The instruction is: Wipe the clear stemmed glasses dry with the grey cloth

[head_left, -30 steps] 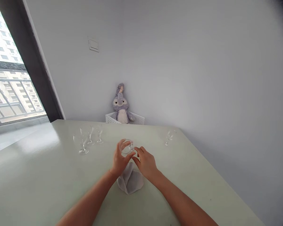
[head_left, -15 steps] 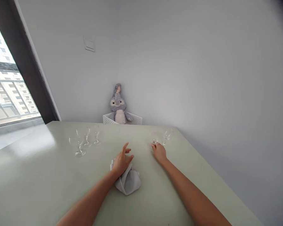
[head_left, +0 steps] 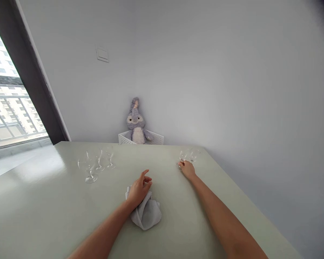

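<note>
At the far right of the table, my right hand (head_left: 187, 168) pinches the stem of a clear stemmed glass (head_left: 183, 155), which stands upright. Close beside it on the right is a second stemmed glass (head_left: 194, 155), partly hidden behind my hand. My left hand (head_left: 139, 187) rests over a crumpled grey cloth (head_left: 150, 215), its fingers loosely apart and pointing forward past the cloth. Nothing shows between those fingers.
Several clear stemmed glasses (head_left: 91, 169) stand in a group on the left of the pale table (head_left: 56, 216). Behind the far edge, a plush rabbit (head_left: 137, 127) sits in a white basket (head_left: 158, 138). A wall (head_left: 245, 126) runs along the right side.
My right hand has moved the glass slightly away and to the right, closer to the other glass there. My left hand stays over the cloth. The view has tilted up a little.
</note>
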{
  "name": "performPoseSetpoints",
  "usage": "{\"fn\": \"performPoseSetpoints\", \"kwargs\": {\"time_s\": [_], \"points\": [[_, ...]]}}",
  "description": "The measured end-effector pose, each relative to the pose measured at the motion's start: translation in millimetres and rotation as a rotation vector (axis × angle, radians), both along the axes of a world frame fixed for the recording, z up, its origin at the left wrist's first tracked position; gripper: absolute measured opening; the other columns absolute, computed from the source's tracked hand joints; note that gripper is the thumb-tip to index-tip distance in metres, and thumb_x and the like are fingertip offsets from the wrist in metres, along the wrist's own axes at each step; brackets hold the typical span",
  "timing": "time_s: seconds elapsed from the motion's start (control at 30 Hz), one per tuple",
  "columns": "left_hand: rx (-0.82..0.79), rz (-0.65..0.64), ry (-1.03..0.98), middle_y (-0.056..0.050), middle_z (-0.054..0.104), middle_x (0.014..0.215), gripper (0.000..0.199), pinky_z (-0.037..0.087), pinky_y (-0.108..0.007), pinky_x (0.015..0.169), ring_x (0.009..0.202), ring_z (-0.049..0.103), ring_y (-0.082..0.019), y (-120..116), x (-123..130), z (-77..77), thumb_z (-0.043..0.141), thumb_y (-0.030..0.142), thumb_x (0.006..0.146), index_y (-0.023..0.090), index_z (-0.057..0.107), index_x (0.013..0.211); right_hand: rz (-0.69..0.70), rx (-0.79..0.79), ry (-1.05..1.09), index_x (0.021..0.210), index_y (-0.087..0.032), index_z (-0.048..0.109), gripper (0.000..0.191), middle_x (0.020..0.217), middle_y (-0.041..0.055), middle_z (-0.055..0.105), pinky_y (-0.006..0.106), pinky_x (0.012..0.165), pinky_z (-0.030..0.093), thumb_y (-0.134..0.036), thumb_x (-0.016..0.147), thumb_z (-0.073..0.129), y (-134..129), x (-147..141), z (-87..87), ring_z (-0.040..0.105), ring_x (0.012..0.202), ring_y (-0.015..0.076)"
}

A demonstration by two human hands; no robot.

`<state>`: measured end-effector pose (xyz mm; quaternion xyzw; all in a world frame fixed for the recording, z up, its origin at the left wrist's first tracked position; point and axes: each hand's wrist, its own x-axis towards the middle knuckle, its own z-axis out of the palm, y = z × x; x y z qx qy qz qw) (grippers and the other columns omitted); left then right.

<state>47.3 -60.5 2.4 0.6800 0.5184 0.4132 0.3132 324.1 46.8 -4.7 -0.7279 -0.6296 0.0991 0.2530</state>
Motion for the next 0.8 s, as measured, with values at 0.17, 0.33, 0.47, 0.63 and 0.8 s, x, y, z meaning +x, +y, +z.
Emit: {"fn": "performPoseSetpoints", "kwargs": {"time_s": [0.17, 0.33, 0.47, 0.63, 0.8], "points": [[-0.018, 0.02, -0.105, 0.0, 0.063, 0.089, 0.045, 0.041, -0.033, 0.076, 0.076, 0.057, -0.016, 1.0, 0.8, -1.0, 0.052, 0.028, 0.072, 0.03, 0.044, 0.116, 0.052, 0.006, 0.041, 0.063, -0.016, 0.056, 0.027, 0.072, 0.0034, 0.061, 0.022, 0.058, 0.034, -0.036, 0.077, 0.044, 7.8, 14.6, 0.5, 0.053, 0.066, 0.0142], [-0.031, 0.036, -0.141, 0.0, 0.063, 0.087, 0.045, 0.042, -0.033, 0.075, 0.075, 0.057, -0.016, 3.0, 0.5, -1.7, 0.052, 0.028, 0.072, 0.029, 0.043, 0.116, 0.047, 0.017, 0.073, 0.059, -0.016, 0.055, 0.026, 0.069, 0.003, 0.06, 0.023, 0.058, 0.034, -0.035, 0.075, 0.045, 14.5, 23.6, -1.5, 0.052, 0.063, 0.0139], [-0.019, 0.127, -0.335, -0.004, 0.062, 0.088, 0.038, 0.043, -0.032, 0.073, 0.076, 0.057, -0.015, 9.0, -1.7, -4.8, 0.052, 0.031, 0.073, 0.023, 0.046, 0.11, 0.036, 0.024, 0.098, 0.063, -0.016, 0.056, 0.023, 0.068, 0.003, 0.059, 0.023, 0.058, 0.034, -0.035, 0.073, 0.047, 12.9, 23.6, -4.2, 0.052, 0.064, 0.0149], [0.137, 0.429, -0.709, -0.003, 0.059, 0.082, 0.026, 0.044, -0.028, 0.072, 0.077, 0.056, -0.013, 18.0, -15.1, -5.9, 0.048, 0.031, 0.076, 0.02, 0.046, 0.1, 0.032, 0.042, 0.174, 0.095, -0.015, 0.056, 0.03, 0.07, 0.0015, 0.058, 0.025, 0.064, 0.036, -0.032, 0.07, 0.048, -2.2, 25.8, -6.1, 0.053, 0.068, 0.0159], [0.17, 0.677, -1.043, 0.001, 0.057, 0.082, 0.034, 0.045, -0.024, 0.069, 0.069, 0.056, -0.008, 30.3, -42.8, 4.9, 0.049, 0.027, 0.076, 0.026, 0.04, 0.108, 0.049, 0.02, 0.269, 0.102, -0.015, 0.054, 0.038, 0.064, -0.0003, 0.057, 0.026, 0.061, 0.039, -0.031, 0.069, 0.046, -32.6, 33.6, -1.1, 0.054, 0.059, 0.0151]]}}
